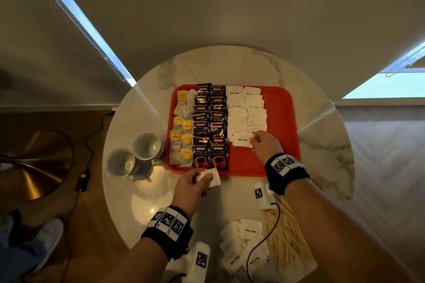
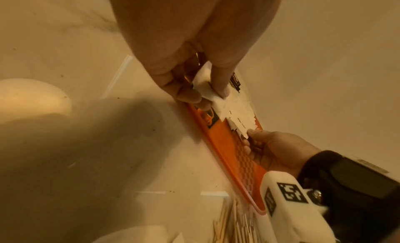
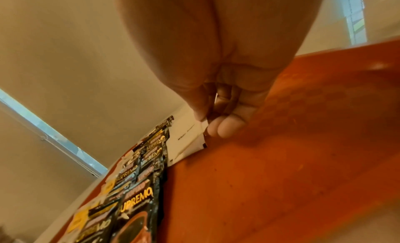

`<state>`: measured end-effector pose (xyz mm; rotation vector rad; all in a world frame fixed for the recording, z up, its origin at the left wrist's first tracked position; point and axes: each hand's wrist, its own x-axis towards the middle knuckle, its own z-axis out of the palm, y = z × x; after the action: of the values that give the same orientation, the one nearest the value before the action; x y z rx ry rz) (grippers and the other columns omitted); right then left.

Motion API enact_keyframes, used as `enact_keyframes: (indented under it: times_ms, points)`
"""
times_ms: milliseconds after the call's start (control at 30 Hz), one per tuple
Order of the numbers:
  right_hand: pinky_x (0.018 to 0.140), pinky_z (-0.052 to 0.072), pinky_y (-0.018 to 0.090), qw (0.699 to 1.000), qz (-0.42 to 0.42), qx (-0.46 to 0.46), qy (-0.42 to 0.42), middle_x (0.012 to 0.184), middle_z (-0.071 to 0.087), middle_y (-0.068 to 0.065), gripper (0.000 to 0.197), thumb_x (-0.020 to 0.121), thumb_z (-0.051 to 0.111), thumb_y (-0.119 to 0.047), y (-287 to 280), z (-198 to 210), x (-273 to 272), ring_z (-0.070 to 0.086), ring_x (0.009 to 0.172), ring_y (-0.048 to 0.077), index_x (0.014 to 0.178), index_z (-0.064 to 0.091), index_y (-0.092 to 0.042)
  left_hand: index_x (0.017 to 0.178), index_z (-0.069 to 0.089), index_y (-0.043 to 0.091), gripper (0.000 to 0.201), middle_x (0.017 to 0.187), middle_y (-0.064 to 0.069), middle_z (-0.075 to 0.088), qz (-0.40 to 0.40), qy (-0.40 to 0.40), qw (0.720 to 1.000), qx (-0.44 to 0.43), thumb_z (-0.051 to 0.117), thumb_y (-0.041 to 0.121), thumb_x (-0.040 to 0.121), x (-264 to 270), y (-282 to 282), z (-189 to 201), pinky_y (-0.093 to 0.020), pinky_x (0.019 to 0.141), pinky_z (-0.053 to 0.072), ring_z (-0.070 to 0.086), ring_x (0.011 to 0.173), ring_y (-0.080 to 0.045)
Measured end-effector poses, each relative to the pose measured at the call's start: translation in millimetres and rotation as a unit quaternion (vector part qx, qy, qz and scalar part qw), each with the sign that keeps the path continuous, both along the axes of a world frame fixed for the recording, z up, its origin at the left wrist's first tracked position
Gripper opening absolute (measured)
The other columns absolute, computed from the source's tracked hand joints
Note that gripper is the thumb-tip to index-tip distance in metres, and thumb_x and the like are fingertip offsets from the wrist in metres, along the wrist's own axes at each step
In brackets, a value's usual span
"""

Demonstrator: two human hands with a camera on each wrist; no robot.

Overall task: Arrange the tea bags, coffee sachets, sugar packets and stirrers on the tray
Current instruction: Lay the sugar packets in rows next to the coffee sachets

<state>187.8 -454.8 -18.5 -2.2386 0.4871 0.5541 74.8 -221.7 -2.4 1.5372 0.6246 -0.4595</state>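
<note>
A red tray on the round marble table holds tea bags on its left, black coffee sachets in the middle and white sugar packets to their right. My right hand pinches the right edge of a white sugar packet lying on the tray beside the sachets; the pinch shows on this packet in the right wrist view. My left hand grips a small stack of sugar packets just off the tray's near edge, seen as white packets.
Two grey cups stand left of the tray. Loose sugar packets and a heap of wooden stirrers lie on the table near me. The tray's right part is bare red. A cable crosses the loose packets.
</note>
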Motion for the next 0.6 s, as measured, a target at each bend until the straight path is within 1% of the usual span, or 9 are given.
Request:
enact_keyframes:
  times_ms: [67, 100, 200, 267, 333, 400, 433, 500, 600]
  points:
    - [0.085, 0.059, 0.049, 1.0, -0.003, 0.004, 0.008, 0.094, 0.071, 0.008, 0.01, 0.097, 0.059, -0.025, 4.2, -3.8, 4.7, 0.07, 0.088, 0.03, 0.09, 0.062, -0.018, 0.112, 0.07, 0.013, 0.017, 0.102, -0.01, 0.074, 0.006, 0.007, 1.0, 0.012, 0.062, 0.019, 0.099, -1.7, 3.1, -5.6, -0.028, 0.07, 0.056, 0.069, 0.089, -0.022]
    - [0.085, 0.059, 0.047, 1.0, -0.005, 0.0, 0.006, 0.094, 0.072, 0.006, 0.012, 0.096, 0.061, -0.028, 6.1, -2.1, 5.4, 0.07, 0.088, 0.028, 0.089, 0.063, -0.019, 0.112, 0.07, 0.013, 0.017, 0.103, -0.01, 0.074, 0.01, 0.012, 1.0, 0.013, 0.059, 0.019, 0.101, -2.4, 3.9, -7.0, -0.029, 0.073, 0.057, 0.069, 0.092, -0.024]
    - [0.083, 0.055, 0.034, 0.998, -0.003, -0.066, -0.018, 0.096, 0.068, -0.005, 0.021, 0.096, 0.064, -0.04, 7.3, 12.5, 2.0, 0.067, 0.09, 0.021, 0.092, 0.066, -0.019, 0.113, 0.07, 0.016, 0.019, 0.104, -0.007, 0.074, 0.02, 0.016, 1.0, -0.007, 0.054, 0.015, 0.103, -2.2, 3.7, -6.0, -0.028, 0.075, 0.058, 0.069, 0.095, -0.022]
    - [0.079, 0.05, 0.029, 0.996, -0.011, -0.076, -0.042, 0.094, 0.066, -0.007, 0.023, 0.095, 0.064, -0.045, 9.4, 29.8, -9.8, 0.064, 0.088, 0.017, 0.094, 0.065, -0.022, 0.113, 0.069, 0.014, 0.017, 0.103, -0.007, 0.074, 0.021, 0.012, 1.0, -0.014, 0.057, 0.015, 0.102, -0.1, 1.8, -6.1, -0.028, 0.076, 0.058, 0.069, 0.094, -0.02]
    - [0.077, 0.048, 0.027, 0.999, -0.003, -0.021, -0.046, 0.093, 0.066, -0.009, 0.024, 0.094, 0.065, -0.047, 15.0, 42.8, -28.3, 0.062, 0.087, 0.011, 0.093, 0.066, -0.023, 0.107, 0.068, 0.013, 0.011, 0.099, -0.01, 0.075, 0.024, 0.014, 0.999, -0.017, 0.063, 0.016, 0.099, 3.0, -2.5, -6.9, -0.032, 0.078, 0.059, 0.07, 0.089, -0.019]
    - [0.079, 0.048, 0.022, 0.997, 0.034, 0.061, -0.016, 0.096, 0.066, -0.014, 0.021, 0.093, 0.067, -0.046, 24.0, 48.6, -51.9, 0.062, 0.089, 0.003, 0.098, 0.069, -0.025, 0.1, 0.068, 0.012, 0.007, 0.095, -0.011, 0.075, 0.007, 0.013, 1.0, -0.017, 0.066, 0.018, 0.096, 7.1, -9.5, -6.3, -0.037, 0.081, 0.058, 0.07, 0.085, -0.019]
    - [0.081, 0.05, 0.023, 0.994, 0.057, 0.092, 0.003, 0.097, 0.067, -0.013, 0.017, 0.093, 0.067, -0.043, 28.2, 50.0, -63.3, 0.062, 0.09, 0.003, 0.099, 0.069, -0.027, 0.098, 0.068, 0.012, 0.007, 0.093, -0.009, 0.075, -0.004, 0.009, 1.0, -0.019, 0.067, 0.018, 0.096, 9.2, -14.1, -5.0, -0.037, 0.081, 0.058, 0.07, 0.084, -0.019]
    - [0.082, 0.054, 0.027, 0.989, 0.09, 0.116, 0.024, 0.095, 0.07, -0.01, 0.008, 0.096, 0.066, -0.034, 31.0, 46.3, -79.1, 0.065, 0.087, 0.006, 0.1, 0.068, -0.028, 0.095, 0.07, 0.012, 0.008, 0.09, -0.005, 0.074, -0.024, -0.005, 0.999, -0.026, 0.066, 0.018, 0.096, 12.9, -24.1, -0.8, -0.035, 0.079, 0.057, 0.067, 0.082, -0.016]
    - [0.073, 0.051, 0.027, 0.99, 0.078, 0.119, 0.013, 0.087, 0.07, -0.007, 0.005, 0.098, 0.063, -0.027, 19.7, 34.9, -85.9, 0.065, 0.08, 0.009, 0.097, 0.067, -0.029, 0.098, 0.073, 0.013, 0.011, 0.091, -0.005, 0.074, -0.054, -0.024, 0.998, -0.022, 0.065, 0.021, 0.097, 17.8, -34.4, 2.1, -0.031, 0.076, 0.057, 0.068, 0.082, -0.014]
